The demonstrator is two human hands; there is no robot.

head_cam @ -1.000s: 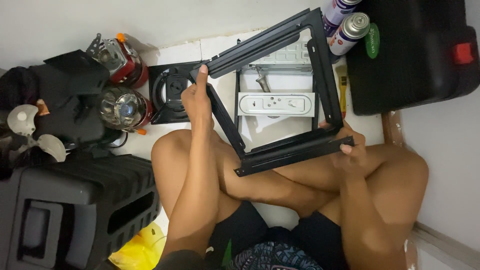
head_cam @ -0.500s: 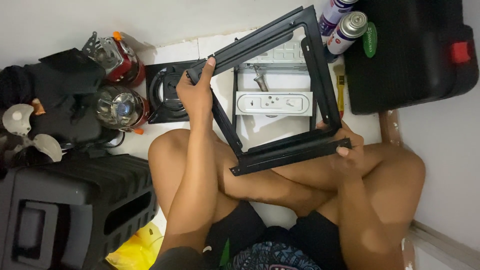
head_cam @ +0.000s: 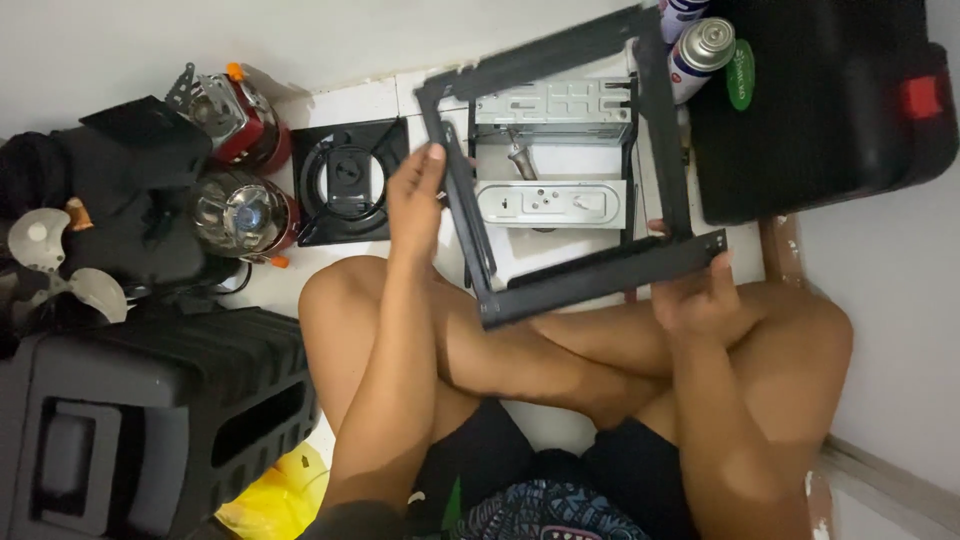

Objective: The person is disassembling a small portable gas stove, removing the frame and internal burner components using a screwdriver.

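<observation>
Since half a second back, turned a little squarer to the view: black square metal frame (head_cam: 590,275), its sides now running closer to straight up and down. Held up above crossed bare legs (head_cam: 560,350), over the white tiled floor (head_cam: 350,100).

Left hand (head_cam: 415,195) clasped on the frame's left bar — fingers wrapped round it, thumb side toward the burner. Right hand (head_cam: 700,295) gripping the frame's lower right corner from beneath, fingertips curled over the end of the bottom bar.

Seen through the frame's opening, lying on the floor: a grey perforated metal bracket (head_cam: 552,102) at the top and a pale flat metal plate (head_cam: 550,203) with holes below it.

Just left of the frame, a black square stove burner plate (head_cam: 350,180). Further left, two small round camping stoves — one red-bodied (head_cam: 225,110), one shiny chrome (head_cam: 240,215) — beside a black bag (head_cam: 130,190) and a white fan blade (head_cam: 55,265).

At lower left, a black plastic stool (head_cam: 130,410), with a yellow bag (head_cam: 270,500) at its foot.

At upper right, two spray cans (head_cam: 695,40) with white tops, touching a large black case (head_cam: 820,100) with a red latch.
</observation>
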